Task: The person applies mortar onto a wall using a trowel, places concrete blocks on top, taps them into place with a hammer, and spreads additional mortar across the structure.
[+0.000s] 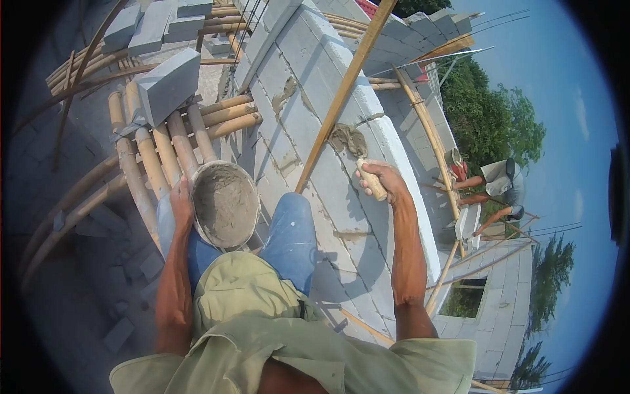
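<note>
My left hand (182, 202) grips the rim of a round bucket (254, 220) at its left side. Grey wet mortar (226, 200) fills much of the bucket, which is held in front of my thighs. In my right hand (384, 180) is a trowel (373, 183), its pale handle wrapped by my fingers. Mortar covers the trowel's blade, and the blade lies against the face of the light block wall (315, 79), close below its top edge. Smears of mortar show along several of the wall's joints.
Bamboo poles (177, 138) form a scaffold at left, with a loose white block (168, 85) on it. A wooden batten (341, 98) leans across the wall. Another person (502, 180) works at far right beyond the wall. More blocks (151, 26) lie at upper left.
</note>
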{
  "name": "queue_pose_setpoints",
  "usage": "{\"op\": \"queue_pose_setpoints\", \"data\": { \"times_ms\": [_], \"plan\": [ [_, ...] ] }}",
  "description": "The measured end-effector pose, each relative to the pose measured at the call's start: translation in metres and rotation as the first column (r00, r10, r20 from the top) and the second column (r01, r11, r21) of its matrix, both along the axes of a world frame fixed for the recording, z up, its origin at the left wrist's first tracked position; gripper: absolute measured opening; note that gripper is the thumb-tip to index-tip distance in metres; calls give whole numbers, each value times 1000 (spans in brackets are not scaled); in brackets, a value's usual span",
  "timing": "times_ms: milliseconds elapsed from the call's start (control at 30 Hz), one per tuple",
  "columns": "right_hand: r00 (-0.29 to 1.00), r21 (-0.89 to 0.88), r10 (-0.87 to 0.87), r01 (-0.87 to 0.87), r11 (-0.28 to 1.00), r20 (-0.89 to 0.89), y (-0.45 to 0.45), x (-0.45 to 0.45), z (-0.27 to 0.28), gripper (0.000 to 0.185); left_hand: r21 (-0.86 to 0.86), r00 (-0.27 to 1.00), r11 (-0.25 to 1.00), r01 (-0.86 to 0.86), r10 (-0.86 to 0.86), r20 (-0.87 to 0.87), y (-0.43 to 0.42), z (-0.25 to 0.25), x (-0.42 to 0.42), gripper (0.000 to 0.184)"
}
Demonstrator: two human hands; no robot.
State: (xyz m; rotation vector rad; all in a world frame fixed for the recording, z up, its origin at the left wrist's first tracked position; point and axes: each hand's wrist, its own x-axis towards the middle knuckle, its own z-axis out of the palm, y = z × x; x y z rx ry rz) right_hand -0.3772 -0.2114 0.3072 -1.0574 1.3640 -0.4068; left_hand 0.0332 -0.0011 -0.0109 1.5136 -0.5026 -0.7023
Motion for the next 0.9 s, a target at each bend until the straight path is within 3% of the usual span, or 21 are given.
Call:
{"op": "queue_pose_setpoints", "data": {
  "times_ms": [133,267,333,433,633,767,833,900],
  "plan": [
    [998,-170,-57,59,984,16,38,1,13,39,7,1000,1000,-6,6,-28,-1,-3,-1,51],
    [996,-318,-79,62,946,-39,67,4,-19,46,-1,1000,1000,-6,6,-14,-3,8,-2,50],
    [961,-287,-72,-8,958,-267,71,8,-45,53,-31,1000,999,-7,6,-14,-4,7,-5,50],
    [943,-309,-82,-23,951,-322,61,11,-79,58,-4,1000,1000,1,-1,4,-2,8,-4,50],
    [951,-537,-236,94,839,-201,79,23,-65,60,5,1000,1000,-14,14,16,-1,1,-1,49],
    [986,-423,-145,97,901,-82,55,11,-48,59,-8,1000,1000,-2,2,3,-3,-4,-2,49],
    [1000,-377,-6,8,926,7,44,2,-40,58,-29,1000,1000,-12,12,-5,-4,-3,-2,49],
    [999,-382,-24,36,924,36,41,-10,-34,54,-41,1000,999,5,-6,-20,-3,-3,-2,49]
  ]
}}
